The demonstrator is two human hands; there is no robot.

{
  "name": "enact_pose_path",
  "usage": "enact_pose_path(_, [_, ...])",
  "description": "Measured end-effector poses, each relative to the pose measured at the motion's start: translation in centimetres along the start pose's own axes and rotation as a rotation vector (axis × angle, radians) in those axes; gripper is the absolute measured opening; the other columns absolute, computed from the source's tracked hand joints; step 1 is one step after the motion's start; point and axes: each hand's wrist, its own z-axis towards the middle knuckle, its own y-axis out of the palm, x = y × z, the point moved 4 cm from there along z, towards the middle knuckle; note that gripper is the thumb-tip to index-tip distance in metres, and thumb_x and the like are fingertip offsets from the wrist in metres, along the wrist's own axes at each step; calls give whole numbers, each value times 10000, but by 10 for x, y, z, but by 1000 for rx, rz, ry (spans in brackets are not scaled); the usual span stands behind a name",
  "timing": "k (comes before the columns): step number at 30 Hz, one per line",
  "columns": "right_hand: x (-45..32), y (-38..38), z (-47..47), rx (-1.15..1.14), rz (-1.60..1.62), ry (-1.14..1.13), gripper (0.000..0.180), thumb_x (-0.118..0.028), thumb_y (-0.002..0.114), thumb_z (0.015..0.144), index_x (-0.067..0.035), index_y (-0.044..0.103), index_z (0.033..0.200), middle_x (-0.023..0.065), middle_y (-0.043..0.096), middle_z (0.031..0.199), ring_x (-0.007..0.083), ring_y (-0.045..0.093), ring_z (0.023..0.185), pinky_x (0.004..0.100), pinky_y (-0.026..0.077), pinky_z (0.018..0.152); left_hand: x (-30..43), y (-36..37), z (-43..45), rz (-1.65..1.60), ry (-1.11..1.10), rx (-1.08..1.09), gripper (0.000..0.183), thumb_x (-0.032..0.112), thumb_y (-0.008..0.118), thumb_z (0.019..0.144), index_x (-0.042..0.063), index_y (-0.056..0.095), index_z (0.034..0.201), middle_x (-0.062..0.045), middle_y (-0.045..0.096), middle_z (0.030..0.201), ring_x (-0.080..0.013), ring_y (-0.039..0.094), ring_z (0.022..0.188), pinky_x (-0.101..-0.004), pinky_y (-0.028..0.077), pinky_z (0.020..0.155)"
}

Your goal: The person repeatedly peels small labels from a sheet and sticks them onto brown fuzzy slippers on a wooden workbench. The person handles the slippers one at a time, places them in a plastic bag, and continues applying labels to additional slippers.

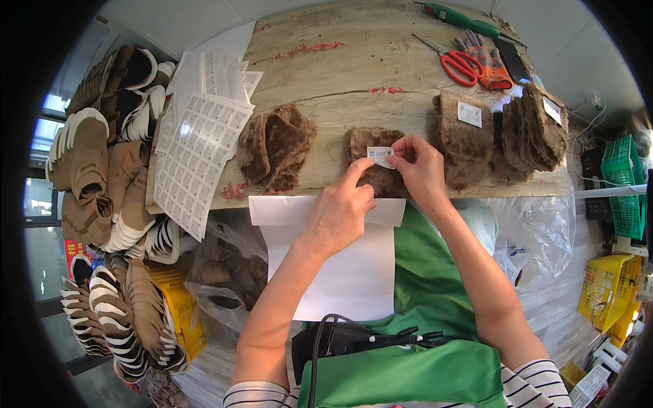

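Observation:
Between the fingertips of my right hand (pixel 422 171) is the right edge of a small white printed label (pixel 380 156). The label lies over a brown fleece piece (pixel 375 136) near the table's front edge. My left hand (pixel 341 211) touches the label's left side with its index finger, the other fingers curled. A crumpled brown fleece piece (pixel 278 145) lies to the left. On the right are a fleece stack (pixel 463 143) with a label (pixel 469 114) on top and another stack (pixel 533 130) with a label (pixel 552 110). A white sheet (pixel 331 270) hangs at the table's front edge.
Label sheets (pixel 201 153) overhang the wooden table's (pixel 326 76) left edge. Red-handled scissors (pixel 461 66), a glove (pixel 487 61), a phone (pixel 511 60) and a green corded tool (pixel 459 20) lie at the back right. Stacked brown shoe uppers (pixel 89 148) stand left; plastic baskets (pixel 607 288) stand right.

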Motion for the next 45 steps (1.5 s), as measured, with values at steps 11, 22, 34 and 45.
enact_pose_path(11, [0,1,1,23,-131,-2,184,-26,780,776,14,669,918,59,694,798,123,643,720,284,540,683,2,5,3,122,19,-47,121,3,692,804,-70,597,788,-231,600,1321,-370,581,1159,-435,500,952])
enact_pose_path(22, [-11,-5,6,-55,-434,84,442,-234,820,775,-41,585,1096,75,718,802,288,705,783,423,529,701,8,7,11,234,-90,-132,110,4,697,801,-75,623,780,-209,470,1475,-342,560,1132,-434,510,943])
enact_pose_path(34, [-8,-8,-1,9,-492,-12,574,-309,881,724,-28,603,1141,68,685,810,241,672,759,381,531,707,5,4,-1,175,-54,-151,125,24,704,818,-90,655,808,-201,495,1461,-364,514,1263,-447,484,1003])
enact_pose_path(45, [-5,-6,-8,55,-198,154,484,-235,853,770,5,630,1126,62,692,801,177,656,760,325,513,703,4,-1,-13,127,-31,-20,127,25,691,839,-80,624,818,-280,503,1405,-409,464,1339,-467,456,1045])
